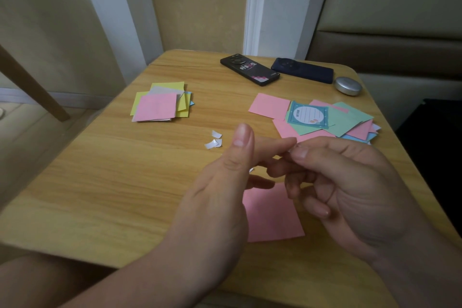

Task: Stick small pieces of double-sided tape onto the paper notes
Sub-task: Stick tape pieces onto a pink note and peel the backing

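A single pink note (272,215) lies on the wooden table (112,182) under my hands. Above it, my right hand (350,187) pinches a tiny pale piece of tape (291,149) between thumb and forefinger, right at the tip of my left forefinger. My left hand (220,182) has its thumb raised and fingers stretched toward the right hand. A few curled white backing scraps (214,140) lie left of my hands. One stack of coloured notes (161,104) sits at the back left. A looser spread of pink, green and blue notes (325,120) lies at the back right.
Two dark phones (250,70) (303,70) lie at the table's far edge, with a small silver round case (348,86) to their right. A wall and white door frame stand behind the table. A dark padded seat is at the right.
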`<state>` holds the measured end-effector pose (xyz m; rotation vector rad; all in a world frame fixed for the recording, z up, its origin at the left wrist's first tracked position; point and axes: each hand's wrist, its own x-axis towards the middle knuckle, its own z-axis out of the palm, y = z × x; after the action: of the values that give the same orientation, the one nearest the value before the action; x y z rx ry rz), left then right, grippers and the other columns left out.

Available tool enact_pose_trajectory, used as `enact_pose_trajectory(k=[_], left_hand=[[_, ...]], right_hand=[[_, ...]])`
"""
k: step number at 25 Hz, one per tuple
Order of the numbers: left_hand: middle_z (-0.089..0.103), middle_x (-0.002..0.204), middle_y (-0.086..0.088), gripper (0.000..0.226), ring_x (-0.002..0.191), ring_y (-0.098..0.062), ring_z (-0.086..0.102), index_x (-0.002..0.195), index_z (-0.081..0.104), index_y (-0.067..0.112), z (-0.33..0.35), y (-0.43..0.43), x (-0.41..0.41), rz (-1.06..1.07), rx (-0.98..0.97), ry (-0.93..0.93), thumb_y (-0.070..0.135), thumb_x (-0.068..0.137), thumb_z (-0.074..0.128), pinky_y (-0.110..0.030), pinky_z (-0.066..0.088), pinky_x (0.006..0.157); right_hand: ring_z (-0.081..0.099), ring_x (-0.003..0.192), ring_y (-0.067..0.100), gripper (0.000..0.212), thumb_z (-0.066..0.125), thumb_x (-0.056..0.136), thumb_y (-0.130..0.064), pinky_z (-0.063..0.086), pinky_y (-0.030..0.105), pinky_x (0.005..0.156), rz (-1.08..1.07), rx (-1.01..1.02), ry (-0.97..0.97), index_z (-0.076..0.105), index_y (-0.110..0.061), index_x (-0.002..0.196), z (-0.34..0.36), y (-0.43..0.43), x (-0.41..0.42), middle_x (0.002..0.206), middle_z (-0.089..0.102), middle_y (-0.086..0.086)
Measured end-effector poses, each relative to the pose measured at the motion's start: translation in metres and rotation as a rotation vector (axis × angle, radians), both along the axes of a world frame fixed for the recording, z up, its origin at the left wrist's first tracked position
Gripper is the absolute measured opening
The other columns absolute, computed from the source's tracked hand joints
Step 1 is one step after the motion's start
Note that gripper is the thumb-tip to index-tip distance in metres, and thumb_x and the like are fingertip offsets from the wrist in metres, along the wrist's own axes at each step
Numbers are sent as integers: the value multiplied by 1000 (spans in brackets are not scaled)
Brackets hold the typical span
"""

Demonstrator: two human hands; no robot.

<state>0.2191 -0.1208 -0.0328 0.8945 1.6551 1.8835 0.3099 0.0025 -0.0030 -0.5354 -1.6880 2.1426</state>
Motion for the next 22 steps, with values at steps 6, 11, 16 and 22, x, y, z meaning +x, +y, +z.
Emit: enact_pose_trajectory(k=[6, 11, 16, 22], left_hand=[[74, 101, -4, 45, 98, -20, 69, 105, 79, 17, 3, 2, 2, -21, 45, -224, 50, 90, 52, -42, 53, 82], [69, 84, -13, 26, 82, -26, 66, 97, 75, -2, 10, 3, 5, -45, 119, -546, 10, 82, 59, -50, 47, 85], [66, 74, -16, 37, 68, -26, 67, 94, 75, 2, 15, 1, 2, -39, 114, -638, -8, 59, 70, -41, 52, 78], [64, 75, -13, 43, 60, -22, 66, 99, 67, -3, 14, 3, -6, 83, 162, -696, -18, 60, 71, -26, 56, 58]], right_hand=[[53, 44, 18, 15, 63, 74, -10, 41, 23, 40, -44, 88, -9, 69, -12, 60, -4, -2, -4, 59, 64, 13], [54, 45, 21, 16, 57, 72, -11, 43, 25, 44, -12, 150, 2, 66, -13, 58, -7, -2, -5, 56, 63, 13], [51, 46, 21, 17, 53, 71, -8, 40, 27, 43, -34, 240, -4, 64, -12, 58, -10, -2, -6, 54, 60, 12], [53, 46, 21, 11, 55, 70, -10, 43, 25, 43, 6, 338, -42, 61, -4, 62, -10, -3, -15, 53, 61, 12]])
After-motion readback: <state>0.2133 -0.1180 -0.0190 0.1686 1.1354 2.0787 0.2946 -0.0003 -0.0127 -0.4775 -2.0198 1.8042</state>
